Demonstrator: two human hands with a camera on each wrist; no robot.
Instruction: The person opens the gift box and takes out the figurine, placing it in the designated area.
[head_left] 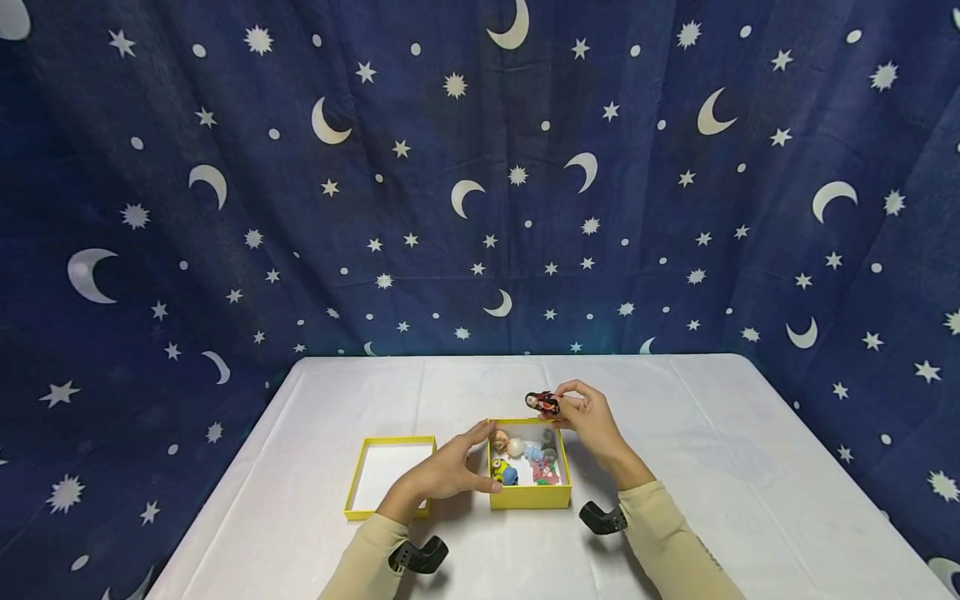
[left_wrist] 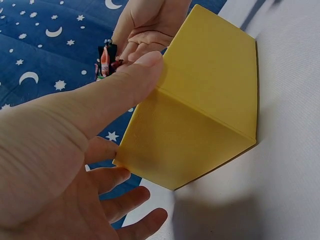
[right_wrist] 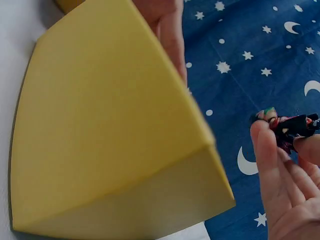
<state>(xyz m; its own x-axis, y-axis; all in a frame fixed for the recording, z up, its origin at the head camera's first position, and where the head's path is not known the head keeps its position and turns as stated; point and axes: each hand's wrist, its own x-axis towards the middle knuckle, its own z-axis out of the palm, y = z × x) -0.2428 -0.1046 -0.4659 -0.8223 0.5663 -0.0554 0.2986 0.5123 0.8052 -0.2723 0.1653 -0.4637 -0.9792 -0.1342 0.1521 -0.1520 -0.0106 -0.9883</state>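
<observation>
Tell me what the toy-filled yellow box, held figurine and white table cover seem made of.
Yellow box: probably matte cardboard, given its straight, sharp edges.
Held figurine: likely painted plastic, perhaps glossy, with small multicoloured details.
Table cover: apparently matte fabric, with fine weave and creases.

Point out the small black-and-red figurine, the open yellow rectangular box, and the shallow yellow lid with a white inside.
Small black-and-red figurine (right_wrist: 292, 125), right wrist view: its dark body.
Open yellow rectangular box (head_left: 530, 497), head view: its near outer wall.
Shallow yellow lid (head_left: 388, 473), head view: its bare white inside.
</observation>
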